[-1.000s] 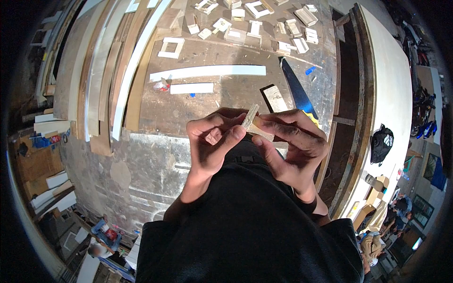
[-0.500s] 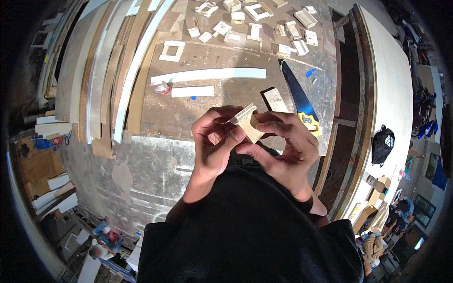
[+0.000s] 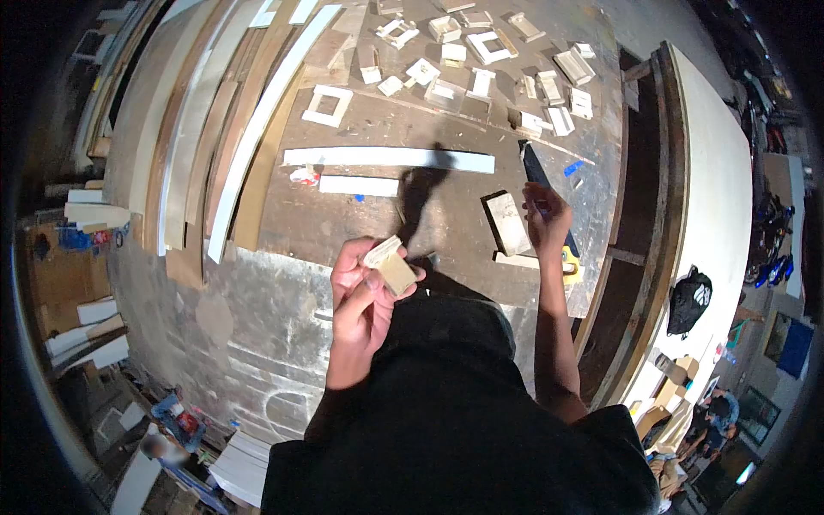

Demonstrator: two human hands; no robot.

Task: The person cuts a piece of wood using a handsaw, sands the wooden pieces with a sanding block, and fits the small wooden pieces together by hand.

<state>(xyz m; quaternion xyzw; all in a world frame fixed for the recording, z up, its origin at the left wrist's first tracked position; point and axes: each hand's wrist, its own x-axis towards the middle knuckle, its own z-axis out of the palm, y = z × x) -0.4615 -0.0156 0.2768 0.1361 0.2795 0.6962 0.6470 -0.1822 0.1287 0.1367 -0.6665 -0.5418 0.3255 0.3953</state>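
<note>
My left hand [image 3: 359, 300] is closed round a small pale wood block [image 3: 397, 273], held up above the near side of the worktable with thumb and fingertips. My right hand [image 3: 552, 225] is over the blade of a handsaw [image 3: 530, 163], its fingers loosely curved with a gap between them and the thumb. Nothing held shows in it. The saw's yellow handle lies partly behind my right forearm. Left of that hand, a wood block with a dark side [image 3: 508, 223] rests on the table.
Several small wooden frames and blocks [image 3: 493, 47] lie at the back of the worktable [image 3: 343, 223]. White strips [image 3: 386, 158] lie across its middle. Long boards [image 3: 206, 129] line the left side. A black bag [image 3: 690, 302] sits on a pale surface at right. Other people are in the background.
My right hand has let go of the small wood block and moved forward and right, over the saw blade. My left hand keeps the block, slightly lower and further left.
</note>
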